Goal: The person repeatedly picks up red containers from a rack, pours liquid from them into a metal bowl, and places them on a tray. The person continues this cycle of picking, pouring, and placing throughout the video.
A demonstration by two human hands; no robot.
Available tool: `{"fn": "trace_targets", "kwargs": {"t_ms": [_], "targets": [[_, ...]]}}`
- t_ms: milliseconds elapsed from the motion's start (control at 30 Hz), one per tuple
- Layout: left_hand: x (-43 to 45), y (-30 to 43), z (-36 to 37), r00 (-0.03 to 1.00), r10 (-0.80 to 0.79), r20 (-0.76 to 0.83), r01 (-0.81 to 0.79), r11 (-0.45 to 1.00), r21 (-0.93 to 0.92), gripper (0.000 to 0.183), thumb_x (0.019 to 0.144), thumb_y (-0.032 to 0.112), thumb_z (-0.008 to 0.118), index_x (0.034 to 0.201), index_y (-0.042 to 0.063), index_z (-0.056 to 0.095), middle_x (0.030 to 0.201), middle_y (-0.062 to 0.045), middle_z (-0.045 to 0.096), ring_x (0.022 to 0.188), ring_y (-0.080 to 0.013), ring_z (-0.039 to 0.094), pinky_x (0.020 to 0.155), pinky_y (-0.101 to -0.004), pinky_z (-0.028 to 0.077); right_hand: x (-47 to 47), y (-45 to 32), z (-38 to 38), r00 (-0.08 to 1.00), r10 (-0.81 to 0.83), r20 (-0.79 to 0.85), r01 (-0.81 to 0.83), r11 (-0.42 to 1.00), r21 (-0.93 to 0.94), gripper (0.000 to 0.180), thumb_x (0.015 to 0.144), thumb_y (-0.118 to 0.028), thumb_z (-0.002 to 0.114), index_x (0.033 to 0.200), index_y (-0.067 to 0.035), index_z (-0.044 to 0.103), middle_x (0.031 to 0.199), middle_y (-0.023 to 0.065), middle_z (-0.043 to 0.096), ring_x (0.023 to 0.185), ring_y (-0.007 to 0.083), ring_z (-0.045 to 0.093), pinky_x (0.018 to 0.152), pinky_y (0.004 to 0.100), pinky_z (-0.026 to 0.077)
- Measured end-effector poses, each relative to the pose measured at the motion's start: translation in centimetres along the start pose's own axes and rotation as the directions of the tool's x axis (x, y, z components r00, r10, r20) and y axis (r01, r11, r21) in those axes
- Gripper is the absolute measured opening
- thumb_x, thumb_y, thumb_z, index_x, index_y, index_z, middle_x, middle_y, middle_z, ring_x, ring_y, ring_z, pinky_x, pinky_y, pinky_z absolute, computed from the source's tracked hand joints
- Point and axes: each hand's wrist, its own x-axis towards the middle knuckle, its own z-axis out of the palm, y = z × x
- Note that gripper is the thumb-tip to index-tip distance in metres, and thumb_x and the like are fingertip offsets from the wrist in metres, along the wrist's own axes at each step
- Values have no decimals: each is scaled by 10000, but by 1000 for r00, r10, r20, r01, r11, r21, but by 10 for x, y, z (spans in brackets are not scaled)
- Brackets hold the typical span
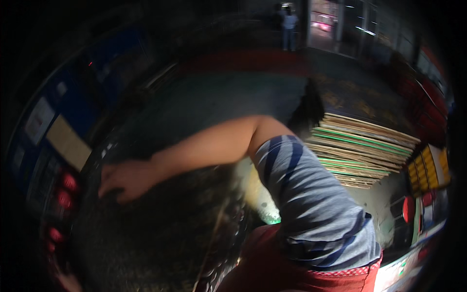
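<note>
My right arm, in a grey and navy striped sleeve, reaches across to the left over a dark, dimly lit surface [146,233]. My right hand [126,181] hangs at its end, fingers curved and a little apart, with nothing visible in it; blur and darkness hide whether it touches the surface. Nearby on the left are several round red parts [65,199], possibly buttons, on a dark panel. At the lower left rim a small blurred piece of my left hand [69,281] shows below them; its fingers cannot be made out.
Blue cabinet-like panels [78,98] bearing papers [40,120] and a tan sheet [69,142] line the left. At right lies a stack of thin boards or sheets [365,149], some green-edged. Beyond it stands a box of yellow items [428,168]. A person [289,27] stands far back beside a doorway.
</note>
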Motion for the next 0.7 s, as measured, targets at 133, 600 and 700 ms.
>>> {"fn": "trace_targets", "kwargs": {"t_ms": [133, 600, 700], "targets": [[-4, -3, 12, 983, -160, 92, 172, 975, -144, 630, 928, 317, 694, 1498, 208, 448, 1482, -287, 424, 1333, -451, 460, 1098, -490, 406, 99, 43, 32, 957, -219, -193, 200, 973, -116, 431, 785, -237, 777, 1203, -207, 673, 1101, 95, 652, 1108, 293, 555, 963, 442, 447], [-7, 35, 3, 912, -390, 126, 399, 915, -60, 739, 835, 277, 770, 1474, 306, 402, 1297, -274, 451, 1110, -495, 579, 918, -534, 536, 285, 101, 129, 758, 587, -285, -634, 766, -109, 664, 812, -531, 661, 1439, -360, 525, 1426, 296, 445, 1304, 473, 409, 1077, 496, 398], [-5, 36, 6, 905, -410, 117, 419, 905, -67, 776, 812, 258, 786, 1485, 312, 404, 1313, -260, 447, 1123, -482, 580, 944, -525, 529, 290, 115, 132, 747, 605, -277, -633, 774, -18, 692, 788, -475, 725, 1433, -360, 504, 1377, 303, 473, 1270, 477, 501, 1040, 491, 455]]}}
